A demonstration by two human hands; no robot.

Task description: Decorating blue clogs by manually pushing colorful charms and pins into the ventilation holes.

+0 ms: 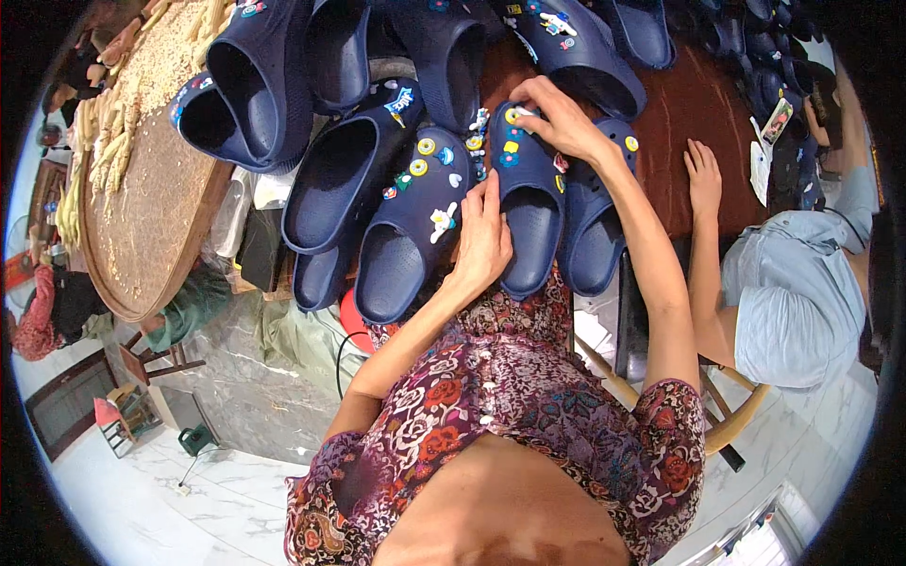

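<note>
A navy clog (pixel 530 226) with colourful shoe charms on its upper points toe-away in front of me. My right hand (pixel 559 118) reaches over its toe, fingers bent, and pinches a round yellow-and-white shoe charm (pixel 513 115) there. Along the clog's left side lies my left hand (pixel 483 236), fingers stretched out, touching its edge. Left of that hand rests another decorated navy clog (pixel 408 226) with yellow rings and a white figure. A narrow heap of loose charms (pixel 478 141) lies between the two clogs. Another navy clog (pixel 596 236) sits under my right forearm.
Several more navy clogs (pixel 354 160) crowd the table's far and left sides. The brown tabletop (pixel 675 123) shows at right, where another person's hand (pixel 703 179) rests. At far left stands a round woven tray (pixel 142 226) with pale kernels and cobs.
</note>
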